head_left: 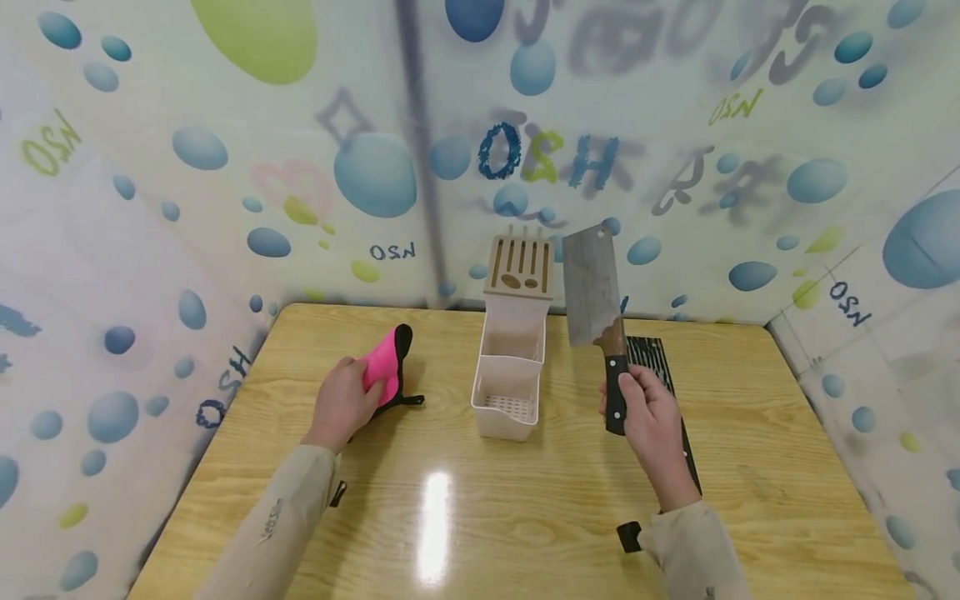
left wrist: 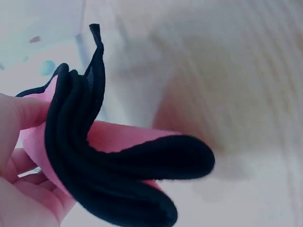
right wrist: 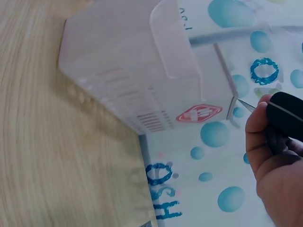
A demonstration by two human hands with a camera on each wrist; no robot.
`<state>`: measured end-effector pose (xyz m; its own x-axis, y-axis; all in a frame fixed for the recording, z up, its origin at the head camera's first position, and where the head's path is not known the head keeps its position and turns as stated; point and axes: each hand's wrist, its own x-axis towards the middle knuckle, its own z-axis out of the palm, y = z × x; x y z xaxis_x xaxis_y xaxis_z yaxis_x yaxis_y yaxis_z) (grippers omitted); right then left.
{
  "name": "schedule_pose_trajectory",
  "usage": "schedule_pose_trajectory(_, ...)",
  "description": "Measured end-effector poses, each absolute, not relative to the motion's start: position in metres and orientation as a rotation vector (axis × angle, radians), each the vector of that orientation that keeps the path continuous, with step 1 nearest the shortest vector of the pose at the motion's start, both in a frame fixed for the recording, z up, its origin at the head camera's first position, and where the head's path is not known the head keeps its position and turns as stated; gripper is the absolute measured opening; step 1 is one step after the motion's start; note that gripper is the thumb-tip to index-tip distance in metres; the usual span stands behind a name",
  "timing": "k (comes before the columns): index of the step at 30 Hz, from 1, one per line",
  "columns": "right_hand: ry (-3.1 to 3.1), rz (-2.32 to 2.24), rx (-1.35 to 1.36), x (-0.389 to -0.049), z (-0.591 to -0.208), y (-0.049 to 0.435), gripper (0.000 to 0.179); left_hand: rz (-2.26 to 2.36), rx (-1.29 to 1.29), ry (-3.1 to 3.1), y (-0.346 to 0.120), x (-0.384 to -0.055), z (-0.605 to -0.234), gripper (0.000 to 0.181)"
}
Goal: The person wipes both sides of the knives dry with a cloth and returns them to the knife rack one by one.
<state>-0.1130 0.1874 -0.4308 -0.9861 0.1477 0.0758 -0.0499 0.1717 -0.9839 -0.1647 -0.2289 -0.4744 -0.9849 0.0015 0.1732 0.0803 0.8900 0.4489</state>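
My left hand (head_left: 345, 404) grips a folded pink cloth with thick black edging (head_left: 382, 367) and a black loop, over the left of the table. Up close in the left wrist view, the cloth (left wrist: 142, 161) is doubled over and its pink side is pinched between thumb and fingers. My right hand (head_left: 651, 417) holds a cleaver (head_left: 592, 283) by its riveted black handle, blade pointing up and its broad side facing me. Just left of the cleaver stands a white plastic knife holder (head_left: 504, 425) with a slotted beige top. Only the handle end (right wrist: 289, 113) shows clearly in the right wrist view.
Beneath the right hand, a long black thing with pale stripes (head_left: 648, 354) lies on the wooden table (head_left: 570, 517), partly hidden. Patterned walls (head_left: 465, 208) close in the table's back and both sides. Black straps (head_left: 628, 537) hang at the wrists.
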Motion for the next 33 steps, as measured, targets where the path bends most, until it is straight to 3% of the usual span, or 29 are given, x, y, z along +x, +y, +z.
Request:
schedule_pose_trajectory(19, -2.259, 2.016, 0.059, -0.113, -0.416, 0.17, 0.045, -0.783, -0.261, -2.54, -0.197, -0.162, -0.408, 0.036)
schedule_pose_trajectory(33, -2.289, 2.067, 0.121, -0.108, -0.41, 0.149, 0.035, -0.677, -0.515, -2.334, -0.166, -0.163, -0.377, 0.041)
